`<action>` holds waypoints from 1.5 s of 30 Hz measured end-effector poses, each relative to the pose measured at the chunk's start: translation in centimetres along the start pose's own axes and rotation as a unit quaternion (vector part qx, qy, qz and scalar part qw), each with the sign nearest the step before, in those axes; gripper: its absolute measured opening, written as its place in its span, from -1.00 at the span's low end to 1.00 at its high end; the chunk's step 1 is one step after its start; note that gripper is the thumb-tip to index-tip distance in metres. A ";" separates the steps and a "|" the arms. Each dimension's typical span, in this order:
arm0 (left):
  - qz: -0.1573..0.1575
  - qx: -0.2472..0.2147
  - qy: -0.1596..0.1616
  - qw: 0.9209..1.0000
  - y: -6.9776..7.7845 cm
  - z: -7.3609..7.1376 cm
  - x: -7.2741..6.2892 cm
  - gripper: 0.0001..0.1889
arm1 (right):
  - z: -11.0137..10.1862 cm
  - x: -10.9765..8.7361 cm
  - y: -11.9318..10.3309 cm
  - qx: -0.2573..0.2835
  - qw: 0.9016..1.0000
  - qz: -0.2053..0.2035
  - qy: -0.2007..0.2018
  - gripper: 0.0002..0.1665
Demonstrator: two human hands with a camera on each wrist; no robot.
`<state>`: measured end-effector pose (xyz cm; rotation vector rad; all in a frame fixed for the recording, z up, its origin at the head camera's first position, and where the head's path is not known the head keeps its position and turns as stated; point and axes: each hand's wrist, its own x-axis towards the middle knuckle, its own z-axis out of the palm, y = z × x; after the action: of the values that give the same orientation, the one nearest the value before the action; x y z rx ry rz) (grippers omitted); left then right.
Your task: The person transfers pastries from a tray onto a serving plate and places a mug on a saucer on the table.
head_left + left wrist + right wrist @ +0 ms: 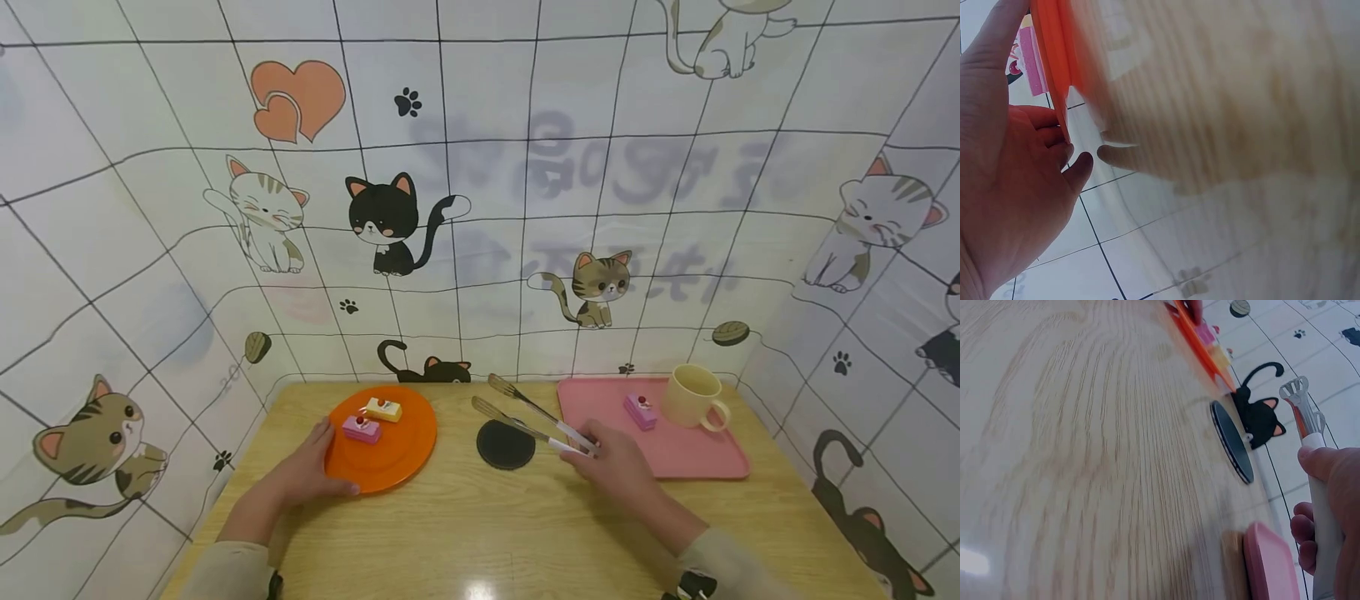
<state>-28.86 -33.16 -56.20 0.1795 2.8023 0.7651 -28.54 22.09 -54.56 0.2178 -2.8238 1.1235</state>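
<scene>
On the left of the table lies a round orange plate (401,462), bearing a pink cake piece (362,429) and a yellow cake piece (383,409), each with a red topping. My left hand (309,468) holds the plate's near left rim, thumb at the front and fingers along the side. Metal food tongs (534,429) with white handles are gripped in my right hand (617,462); their tips point up and left, parted, above a dark round coaster (506,455). In the right wrist view the thumb presses the white handle (1325,531).
A pink tray (693,458) stands at the right, holding another pink cake piece (641,412) and a yellow mug (692,396). Behind the wooden table (480,529) rises a wall covering (487,208) printed with cats and grid lines.
</scene>
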 end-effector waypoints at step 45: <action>0.013 0.010 0.005 1.000 -0.1 0.0 -0.3 0.51 | -11.1 -5.9 11.0 -0.126 0.980 0.105 0.109 -0.38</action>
<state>-28.57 -33.28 -56.14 0.2165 2.8223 0.7460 -24.13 38.21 -54.81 -0.2135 -2.7982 0.7534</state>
